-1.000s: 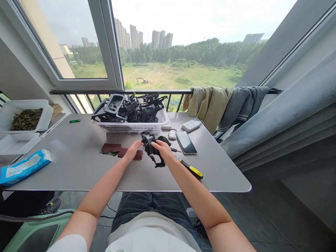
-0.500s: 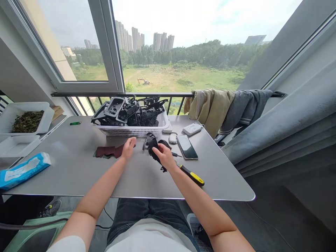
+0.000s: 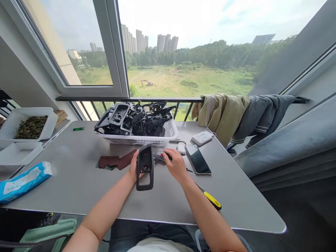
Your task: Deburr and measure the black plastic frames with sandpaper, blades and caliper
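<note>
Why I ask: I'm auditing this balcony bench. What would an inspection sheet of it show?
Surface: grey metal table, maroon sandpaper sheets lying on it.
Job's things: black plastic frame; more black plastic parts heaped in a white basket.
Clutter: phone, yellow-handled screwdriver, blue tissue pack.
Grippers: left hand holds the frame upright; right hand touches a small black part.
Cables: thin cable right of the basket.
Surroundings: railing, hanging clothes, grey curtain.
</note>
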Available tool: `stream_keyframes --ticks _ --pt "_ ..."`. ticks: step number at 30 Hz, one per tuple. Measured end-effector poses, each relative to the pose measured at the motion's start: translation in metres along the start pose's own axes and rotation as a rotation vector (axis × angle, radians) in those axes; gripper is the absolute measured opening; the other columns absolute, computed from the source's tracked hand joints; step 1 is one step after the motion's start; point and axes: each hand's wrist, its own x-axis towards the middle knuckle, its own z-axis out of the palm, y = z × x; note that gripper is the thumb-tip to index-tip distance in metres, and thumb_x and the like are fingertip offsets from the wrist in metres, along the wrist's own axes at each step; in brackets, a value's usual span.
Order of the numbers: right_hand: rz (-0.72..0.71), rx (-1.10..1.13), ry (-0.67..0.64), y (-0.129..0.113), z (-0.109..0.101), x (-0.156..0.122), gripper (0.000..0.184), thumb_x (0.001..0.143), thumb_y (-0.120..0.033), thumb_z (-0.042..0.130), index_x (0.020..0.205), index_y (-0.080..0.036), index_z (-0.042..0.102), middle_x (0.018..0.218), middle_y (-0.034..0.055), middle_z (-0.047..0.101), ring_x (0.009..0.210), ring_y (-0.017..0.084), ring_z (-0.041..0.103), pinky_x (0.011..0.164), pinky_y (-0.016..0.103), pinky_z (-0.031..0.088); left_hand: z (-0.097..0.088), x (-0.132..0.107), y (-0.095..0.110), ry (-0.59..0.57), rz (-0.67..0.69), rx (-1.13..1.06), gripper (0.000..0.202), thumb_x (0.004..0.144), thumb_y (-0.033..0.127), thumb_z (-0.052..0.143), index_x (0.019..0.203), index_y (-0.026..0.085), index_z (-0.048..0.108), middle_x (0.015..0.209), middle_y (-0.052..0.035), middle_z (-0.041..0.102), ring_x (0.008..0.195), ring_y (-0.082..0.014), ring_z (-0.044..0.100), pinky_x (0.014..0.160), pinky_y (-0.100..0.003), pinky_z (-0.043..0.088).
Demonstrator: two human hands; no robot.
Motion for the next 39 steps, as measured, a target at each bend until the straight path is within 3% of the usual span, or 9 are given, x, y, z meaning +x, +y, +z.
stream_keyframes --ticks 4,7,12,17,20,24,28,34,39 --pt "0.259 -0.219 0.079 0.044 -0.015 0.009 0.042 0.084 -0.023 0.048 0.12 -0.008 0.063 0.126 0.0275 0.058 0.121 0.044 0.05 0.097 0.06 0.036 0.002 -0.008 0.002 0.041 -0.11 -0.132 0.052 0.092 0.058 0.042 0.092 0.013 0.07 0.08 -0.013 0.073 0.074 -0.0258 0.07 0.069 -0.037 0.054" --pt "0.354 -0.308 0.032 0.064 -0.01 0.008 0.041 0.081 -0.02 0.054 0.119 -0.009 0.065 0.114 0.0257 0.064 0.11 0.043 0.058 0.089 0.053 0.042 0.006 -0.014 0.002 0.044 -0.152 -0.134 0.054 0.094 0.056 0.039 0.091 0.012 0.071 0.076 -0.0143 0.072 0.08 -0.0297 0.071 0.069 -0.038 0.054" --pt "0.363 -0.346 -0.004 0.069 0.005 0.008 0.04 0.081 -0.021 0.055 0.119 -0.017 0.066 0.112 0.0199 0.065 0.107 0.037 0.059 0.085 0.045 0.044 0.005 -0.017 0.0 0.045 -0.178 -0.123 0.055 0.095 0.054 0.035 0.086 0.014 0.072 0.074 -0.0149 0.072 0.085 -0.0319 0.072 0.074 -0.04 0.054" --pt "0.295 -0.268 0.017 0.068 0.017 0.009 0.041 0.081 -0.025 0.055 0.12 -0.021 0.064 0.11 0.013 0.067 0.106 0.032 0.06 0.086 0.044 0.044 0.001 -0.017 -0.002 0.055 -0.212 -0.1 0.053 0.093 0.054 0.04 0.086 0.015 0.073 0.074 -0.0156 0.072 0.089 -0.0342 0.072 0.077 -0.042 0.054" --pt "0.245 -0.207 0.071 0.07 0.022 0.008 0.03 0.081 -0.028 0.056 0.108 -0.021 0.067 0.101 0.0104 0.069 0.101 0.031 0.061 0.089 0.046 0.042 0.0 -0.017 -0.004 0.065 -0.233 -0.105 0.051 0.091 0.054 0.044 0.09 0.014 0.075 0.075 -0.0162 0.073 0.086 -0.0342 0.072 0.074 -0.041 0.053" --pt "0.155 -0.107 0.189 0.069 0.016 0.006 0.018 0.084 -0.032 0.051 0.09 -0.021 0.064 0.093 0.0101 0.067 0.095 0.03 0.06 0.088 0.048 0.043 -0.004 -0.017 -0.005 0.08 -0.255 -0.14 0.052 0.091 0.055 0.045 0.091 0.013 0.076 0.078 -0.0164 0.075 0.079 -0.031 0.073 0.067 -0.037 0.054" --pt "0.006 0.023 0.298 0.053 0.005 0.0 0.015 0.088 -0.035 0.048 0.089 -0.022 0.056 0.1 0.0114 0.062 0.099 0.028 0.06 0.09 0.047 0.046 -0.013 -0.015 -0.009 0.069 -0.251 -0.166 0.053 0.091 0.055 0.046 0.102 0.01 0.073 0.079 -0.0159 0.076 0.08 -0.0306 0.074 0.074 -0.04 0.056" --pt "-0.243 0.174 0.135 0.012 0.023 -0.017 0.003 0.086 -0.024 0.056 0.089 -0.025 0.056 0.095 0.0074 0.061 0.091 0.023 0.064 0.083 0.039 0.054 -0.022 -0.011 -0.019 0.036 -0.245 -0.156 0.049 0.093 0.049 0.049 0.114 0.009 0.069 0.086 -0.0158 0.077 0.084 -0.03 0.074 0.076 -0.04 0.057" --pt "-0.249 0.198 0.067 0.007 0.038 -0.02 0.03 0.09 -0.018 0.053 0.119 -0.027 0.055 0.114 0.0106 0.057 0.097 0.022 0.063 0.079 0.038 0.058 -0.021 -0.012 -0.023 0.013 -0.241 -0.166 0.047 0.09 0.047 0.057 0.12 0.012 0.067 0.091 -0.014 0.078 0.089 -0.0296 0.074 0.079 -0.037 0.057"
